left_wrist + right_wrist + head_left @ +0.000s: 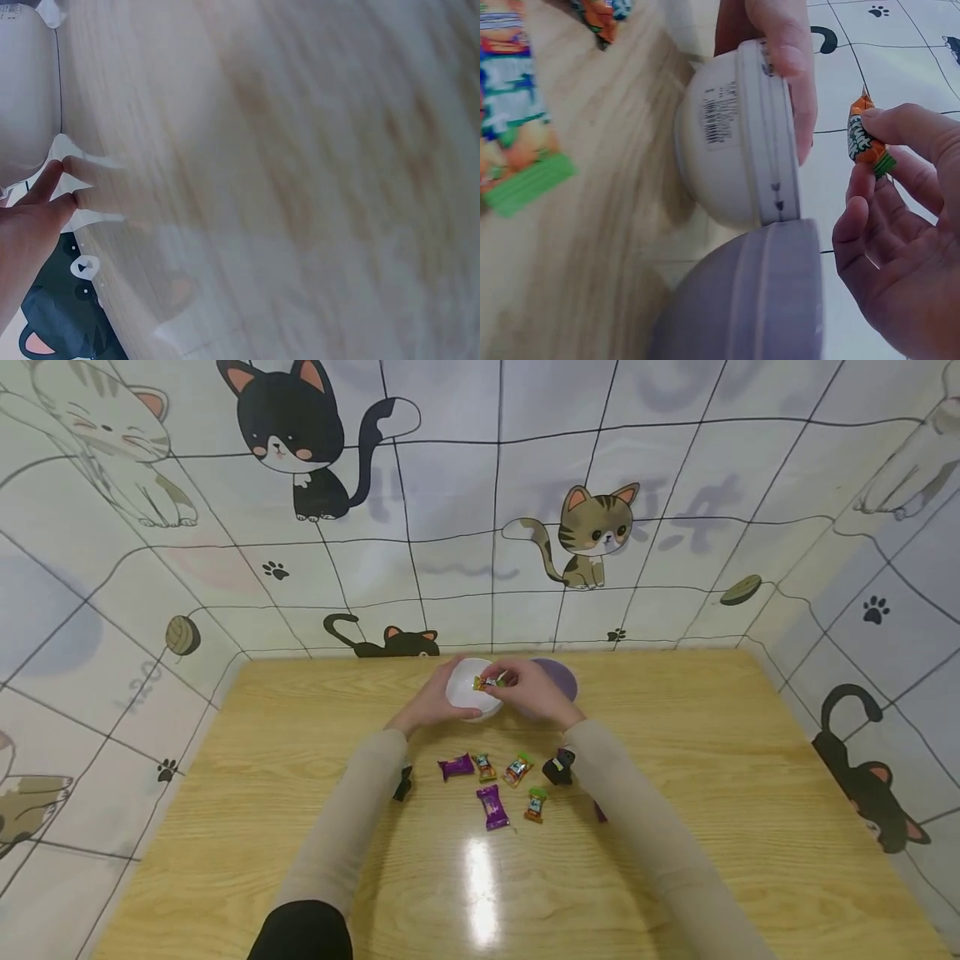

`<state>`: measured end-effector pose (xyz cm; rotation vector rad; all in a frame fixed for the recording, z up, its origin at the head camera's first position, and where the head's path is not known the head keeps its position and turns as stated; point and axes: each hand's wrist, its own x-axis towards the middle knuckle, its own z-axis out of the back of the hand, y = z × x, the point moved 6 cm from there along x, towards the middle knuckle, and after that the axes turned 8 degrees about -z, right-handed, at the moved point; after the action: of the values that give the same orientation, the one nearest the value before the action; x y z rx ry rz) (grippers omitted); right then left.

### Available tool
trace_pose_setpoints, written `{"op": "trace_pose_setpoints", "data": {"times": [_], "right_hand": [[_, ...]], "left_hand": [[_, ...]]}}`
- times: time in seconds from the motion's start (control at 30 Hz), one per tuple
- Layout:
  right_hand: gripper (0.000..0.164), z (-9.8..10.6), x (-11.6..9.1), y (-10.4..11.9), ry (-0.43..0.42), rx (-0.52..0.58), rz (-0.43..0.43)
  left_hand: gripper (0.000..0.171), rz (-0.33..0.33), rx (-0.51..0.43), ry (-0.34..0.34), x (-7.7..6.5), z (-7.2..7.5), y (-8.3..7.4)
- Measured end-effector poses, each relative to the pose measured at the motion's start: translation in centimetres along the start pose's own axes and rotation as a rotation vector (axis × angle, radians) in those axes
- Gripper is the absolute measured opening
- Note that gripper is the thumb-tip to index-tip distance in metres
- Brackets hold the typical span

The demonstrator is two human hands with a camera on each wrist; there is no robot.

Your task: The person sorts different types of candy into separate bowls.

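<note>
A white bowl (459, 687) stands at the back of the table, and my left hand (433, 700) grips its left side, thumb and fingers spread around the rim. In the right wrist view a barcode label shows on the side of the white bowl (712, 142). My right hand (531, 692) pinches a small candy (863, 139) in an orange and green wrapper, held above the white bowl's opening. A purple bowl (561, 677) stands right beside the white one, partly hidden behind my right hand.
Nearer on the table lie several candies: purple-wrapped ones (492, 807) and orange-green ones (517, 769). Another purple piece (601, 812) peeks out by the right sleeve. Black wrist-worn devices (558, 767) sit below both wrists. A cat-printed sheet (450, 560) rises behind the table's back edge.
</note>
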<state>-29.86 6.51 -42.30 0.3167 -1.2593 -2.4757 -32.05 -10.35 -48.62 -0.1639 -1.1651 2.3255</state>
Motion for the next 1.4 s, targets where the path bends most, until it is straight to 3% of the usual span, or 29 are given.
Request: {"op": "trace_pose_setpoints", "data": {"times": [0.2, 0.33, 0.57, 0.9, 1.07, 1.4], "right_hand": [[0.033, 0.1, 0.5, 0.9, 0.047, 0.026, 0.039], [0.030, 0.3, 0.0, 0.9, 0.053, 0.013, 0.064], [0.025, 0.2, -2.1, 0.5, 0.041, -0.052, 0.100], [0.021, 0.2, -4.6, 0.5, 0.073, -0.007, 0.197], [0.019, 0.0, -5.5, 0.1, 0.110, -0.056, 0.189], [0.018, -0.2, -7.7, -1.1, 0.211, -0.150, 0.257]], "left_hand": [[0.110, -0.002, -0.019, 0.003, -0.2, 0.1, -0.2], [0.111, -0.007, -0.026, 0.001, -0.3, 0.1, -0.2], [0.111, 0.012, -0.045, -0.008, -0.4, 0.1, 0.1], [0.112, -0.001, -0.066, -0.022, -0.4, 0.2, 0.1], [0.111, -0.014, -0.067, -0.026, -0.3, 0.1, 0.0], [0.111, -0.010, -0.050, -0.013, -0.1, 0.0, 0.0]]}}
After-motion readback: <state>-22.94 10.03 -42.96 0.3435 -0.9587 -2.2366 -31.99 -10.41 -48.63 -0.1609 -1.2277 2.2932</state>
